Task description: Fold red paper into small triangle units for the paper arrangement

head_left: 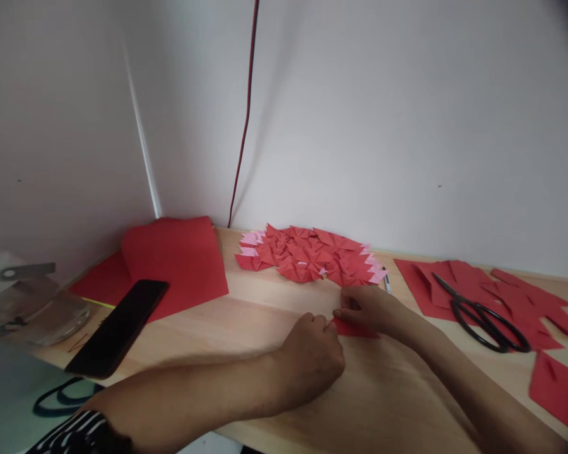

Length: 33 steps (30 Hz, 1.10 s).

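Observation:
A small piece of red paper [357,330] lies at the middle of the table, partly hidden by my hands. My left hand [312,356] is closed, its fingertips pinching the paper's left corner. With curled fingers, my right hand [366,308] grips the same paper from above and to the right. Just beyond the hands sits a cluster of folded red paper pieces [312,252], with pink folded pieces [376,268] showing at both ends.
Scissors [490,321] with black handles rest on cut red paper [454,277] at right. Left are large red sheets [180,265], a black phone [118,328] and a clear container [52,315]. A pen [387,282] lies behind my right hand. A cord [248,107] hangs along the wall.

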Motion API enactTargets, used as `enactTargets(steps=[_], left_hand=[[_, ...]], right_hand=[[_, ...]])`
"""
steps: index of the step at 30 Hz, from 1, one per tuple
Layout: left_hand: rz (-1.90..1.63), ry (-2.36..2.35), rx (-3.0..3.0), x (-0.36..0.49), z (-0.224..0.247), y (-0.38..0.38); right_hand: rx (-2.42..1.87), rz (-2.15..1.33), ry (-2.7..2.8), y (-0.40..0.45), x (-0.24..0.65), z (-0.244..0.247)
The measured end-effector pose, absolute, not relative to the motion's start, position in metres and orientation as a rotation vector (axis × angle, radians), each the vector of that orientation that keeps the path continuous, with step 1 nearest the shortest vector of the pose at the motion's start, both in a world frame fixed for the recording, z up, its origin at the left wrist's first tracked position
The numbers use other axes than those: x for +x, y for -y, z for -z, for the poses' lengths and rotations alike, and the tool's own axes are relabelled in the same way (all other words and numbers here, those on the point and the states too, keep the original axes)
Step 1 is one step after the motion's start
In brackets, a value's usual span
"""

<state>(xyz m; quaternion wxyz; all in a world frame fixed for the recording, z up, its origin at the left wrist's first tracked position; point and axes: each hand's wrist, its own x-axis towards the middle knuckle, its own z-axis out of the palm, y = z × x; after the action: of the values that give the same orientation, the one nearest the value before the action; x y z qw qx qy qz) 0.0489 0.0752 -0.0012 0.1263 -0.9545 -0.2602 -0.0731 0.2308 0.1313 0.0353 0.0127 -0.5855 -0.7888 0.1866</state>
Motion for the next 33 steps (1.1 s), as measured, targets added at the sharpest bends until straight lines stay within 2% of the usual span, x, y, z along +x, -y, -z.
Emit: enactTargets(steps=[8,20,33], left_hand=[[0.336,0.85,-2.807,0.044,-0.001,-0.075],[0.261,0.886,-2.932,0.043,-0.013,-0.074],[0.298,0.788,-2.895,0.044,-0.007,-0.076]], right_hand=[[-1.796,-0.6,2.432,-0.137,0.236,-0.029],[-1.864,-0.447,2.365,-0.127,0.234,-0.024],[-1.944,-0.442,2.354,-0.121,0.225,-0.024]])
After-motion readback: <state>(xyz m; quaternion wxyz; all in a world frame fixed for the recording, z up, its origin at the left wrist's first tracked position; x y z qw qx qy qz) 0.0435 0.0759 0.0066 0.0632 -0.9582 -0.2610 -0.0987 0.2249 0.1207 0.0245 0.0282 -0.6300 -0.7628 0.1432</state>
